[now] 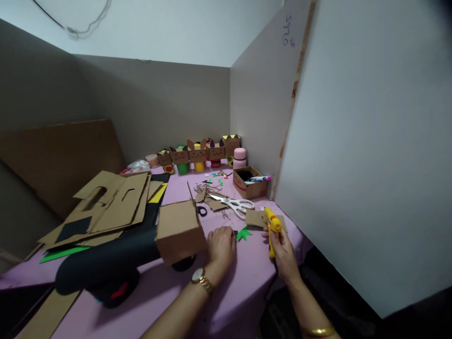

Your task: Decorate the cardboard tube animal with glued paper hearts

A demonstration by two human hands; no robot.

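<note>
My right hand (283, 252) is wrapped round a yellow hot glue gun (273, 226), held upright over the table's right side near a flat cardboard piece (256, 218). My left hand (221, 244) rests low on the pink tabletop with its fingers curled down. A small dark bit shows beside its fingertips, but what they hold is hidden. Just right of it lies a green paper leaf cutout (243, 233). Left of this hand stands a cardboard box head (180, 228) joined to a long black tube body (109, 259) on round dark feet.
White-handled scissors (233, 202) lie by cardboard scraps (208, 194). A small cardboard box (250, 183) holds pens near the right wall. Several cups with cardboard animal faces (197, 154) line the back, beside a pink jar (239, 158). Flat cardboard sheets (113, 202) are stacked left.
</note>
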